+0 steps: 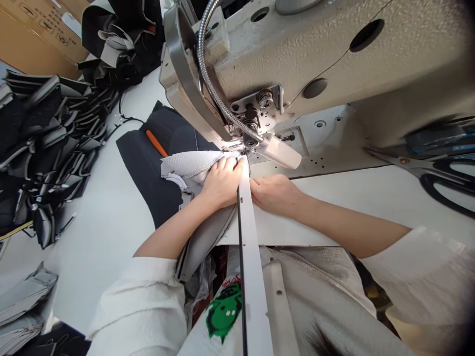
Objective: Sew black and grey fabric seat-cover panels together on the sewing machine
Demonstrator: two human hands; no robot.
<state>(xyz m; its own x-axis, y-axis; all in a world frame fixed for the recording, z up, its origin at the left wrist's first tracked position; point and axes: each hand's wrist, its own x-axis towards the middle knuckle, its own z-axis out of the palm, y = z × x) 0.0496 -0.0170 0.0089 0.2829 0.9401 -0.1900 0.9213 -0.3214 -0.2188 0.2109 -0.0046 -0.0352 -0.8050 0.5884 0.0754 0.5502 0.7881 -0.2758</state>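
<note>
Closest in, a white shirt with a green print (223, 310), and a long white strap (254, 277) runs up over it, straight between the two hands to the needle area just past the fingertips. The hands sit close together, with only the strap between them. The left hand (221, 184) is knuckles-up on a grey mesh piece (187, 165), fingers bent down and pressing on it right against the strap's left edge, so it's lying on top, not wrapped around anything. The right hand (275, 194) lies on the white table (96, 222) just on the strap's other side. Its fingertips are tucked behind the strap, so I honestly can't tell if it's pinching anything. Under the left forearm a grey fabric panel (208, 237) hangs off the table edge. Just beyond the right hand's fingers is a little white lamp head (284, 152) on a metal gooseneck (208, 74), and the beige sewing machine (334, 54) looms over both hands. Well off to the right of the right hand, black-handled scissors (434, 170) rest on the table. Left of the left hand there's black fabric (148, 168) with an orange strip (156, 143), farther left a big pile of black and grey cut pieces (44, 138), and a cardboard box (33, 29) behind that.
</note>
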